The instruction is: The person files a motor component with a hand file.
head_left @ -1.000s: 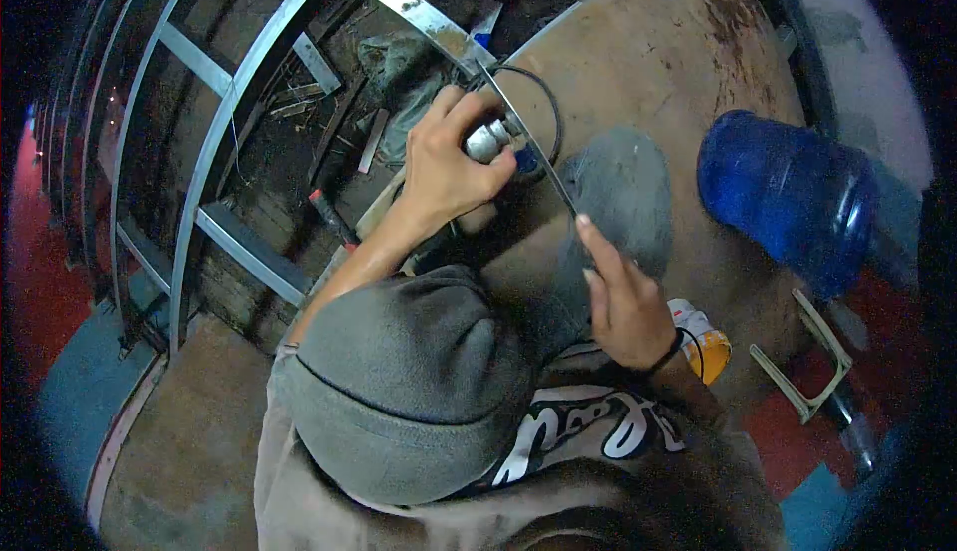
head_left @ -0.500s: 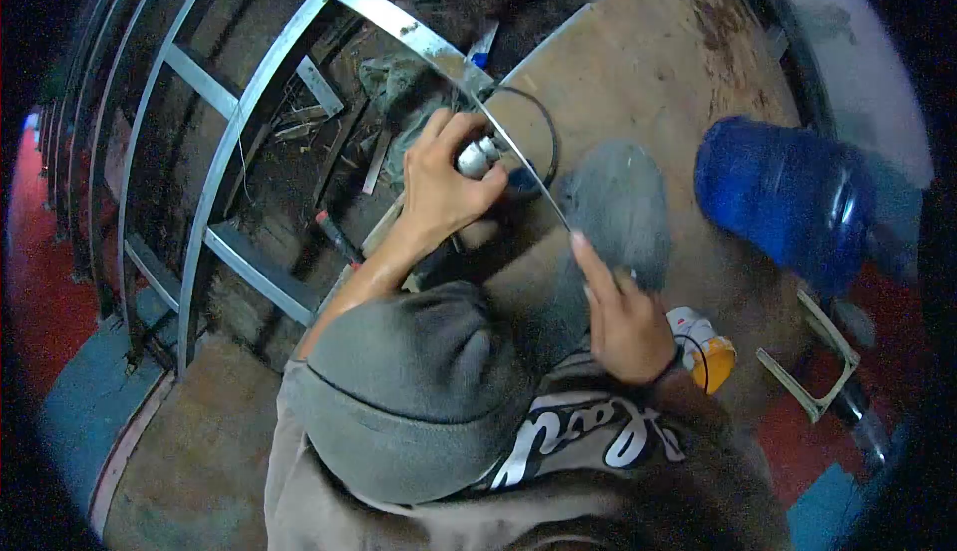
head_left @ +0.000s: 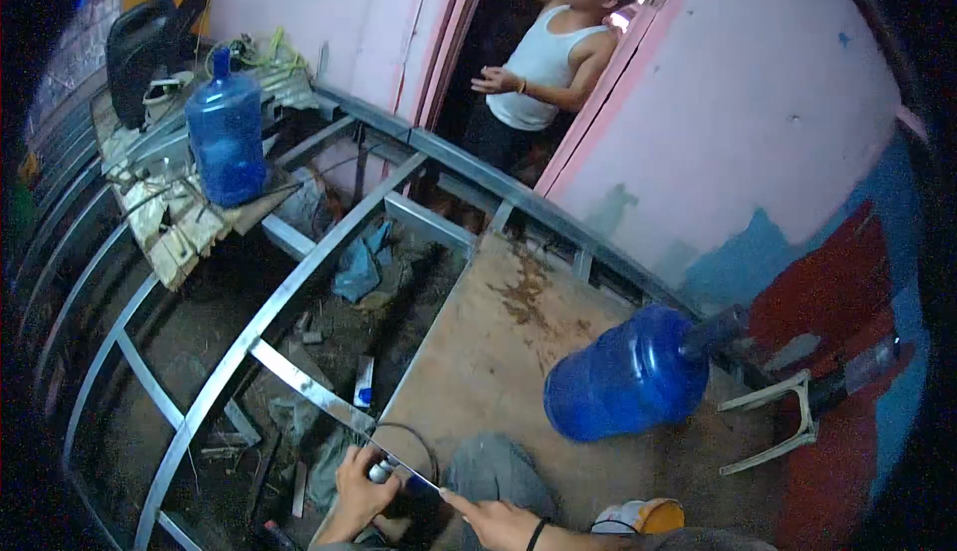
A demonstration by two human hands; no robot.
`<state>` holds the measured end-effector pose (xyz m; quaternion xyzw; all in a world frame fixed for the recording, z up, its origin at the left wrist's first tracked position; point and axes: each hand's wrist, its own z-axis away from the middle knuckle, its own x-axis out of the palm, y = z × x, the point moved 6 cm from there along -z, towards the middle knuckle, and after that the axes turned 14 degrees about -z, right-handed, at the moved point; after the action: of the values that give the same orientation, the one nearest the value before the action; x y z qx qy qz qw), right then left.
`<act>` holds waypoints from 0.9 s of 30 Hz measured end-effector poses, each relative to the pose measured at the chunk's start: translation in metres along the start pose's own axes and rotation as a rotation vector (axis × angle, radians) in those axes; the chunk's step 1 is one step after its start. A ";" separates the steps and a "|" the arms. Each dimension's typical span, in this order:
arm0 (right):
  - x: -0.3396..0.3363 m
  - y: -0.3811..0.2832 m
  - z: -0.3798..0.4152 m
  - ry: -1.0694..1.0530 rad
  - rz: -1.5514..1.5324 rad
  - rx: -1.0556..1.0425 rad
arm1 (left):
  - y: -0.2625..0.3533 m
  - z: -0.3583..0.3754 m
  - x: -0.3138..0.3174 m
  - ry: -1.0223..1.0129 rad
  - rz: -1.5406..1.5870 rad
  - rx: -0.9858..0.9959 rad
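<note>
My left hand [head_left: 361, 491] is at the lower middle, fingers curled round a rounded silver-grey object [head_left: 380, 471] whose kind I cannot tell. In my right hand [head_left: 498, 521] is the end of a thin, straight metal strip [head_left: 416, 472], which slants up and left past the silver object. A thin dark cable [head_left: 427, 441] loops just beyond them. Both hands are low over the edge of a brown board [head_left: 477, 352], next to my grey-clothed knee [head_left: 498, 473]. The strip's far end overlaps a metal crossbar [head_left: 309, 386] in this view.
A metal frame [head_left: 249, 337] with open gaps over debris spans the left. On the board lies a blue water jug [head_left: 628, 377]; another jug [head_left: 227, 133] stands upright at upper left. A white-and-orange container [head_left: 638, 517] is at my right. A person [head_left: 543, 63] stands in the doorway.
The view has tilted up, bringing the doorway, the person and the far wall into sight. My hands appear lower, still holding the silver object and the strip.
</note>
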<state>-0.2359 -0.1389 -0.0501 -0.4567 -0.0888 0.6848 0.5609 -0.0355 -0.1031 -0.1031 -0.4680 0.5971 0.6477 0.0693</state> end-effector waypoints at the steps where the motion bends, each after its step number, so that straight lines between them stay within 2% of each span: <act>1: -0.003 0.000 -0.009 0.013 0.009 -0.008 | 0.008 0.000 0.000 -0.034 -0.016 0.010; 4: -0.010 -0.006 -0.051 0.152 -0.105 -0.150 | 0.030 0.003 0.002 -0.040 0.010 0.091; 6: -0.004 -0.005 -0.070 0.179 -0.054 -0.187 | 0.023 -0.001 0.002 -0.105 -0.034 0.029; 7: 0.001 -0.003 -0.055 0.092 -0.065 -0.085 | 0.012 -0.004 0.000 -0.058 0.010 0.028; 10: 0.005 0.003 0.005 -0.012 -0.138 -0.062 | -0.023 -0.005 -0.007 0.031 0.006 -0.057; 12: -0.004 -0.006 0.001 -0.021 -0.102 -0.013 | -0.015 0.002 -0.004 -0.032 0.069 -0.118; 13: -0.004 -0.012 0.000 -0.035 -0.070 0.035 | -0.001 0.006 -0.004 -0.064 0.031 -0.080; 14: -0.007 -0.018 -0.021 0.059 -0.032 -0.025 | 0.012 0.007 -0.003 -0.083 -0.008 -0.031; 16: -0.008 -0.015 -0.062 0.107 0.021 -0.055 | 0.029 0.008 0.002 -0.055 0.035 0.138; 19: -0.003 -0.020 -0.056 0.099 0.062 -0.080 | 0.012 0.004 0.002 -0.063 -0.029 0.064; 21: -0.006 -0.020 -0.016 0.043 0.030 -0.057 | -0.002 -0.002 -0.005 0.027 0.020 0.019; 24: -0.010 -0.017 0.000 -0.059 0.005 0.022 | 0.005 0.000 -0.005 -0.028 -0.011 -0.031; 26: -0.010 -0.019 -0.026 0.091 -0.005 -0.083 | 0.018 0.007 -0.001 -0.094 0.042 -0.030; 27: -0.005 -0.016 -0.039 0.079 -0.014 -0.064 | 0.027 0.007 -0.001 -0.095 0.009 0.017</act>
<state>-0.1966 -0.1529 -0.0589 -0.5007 -0.0916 0.6591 0.5537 -0.0561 -0.1041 -0.0849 -0.4337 0.6006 0.6644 0.0986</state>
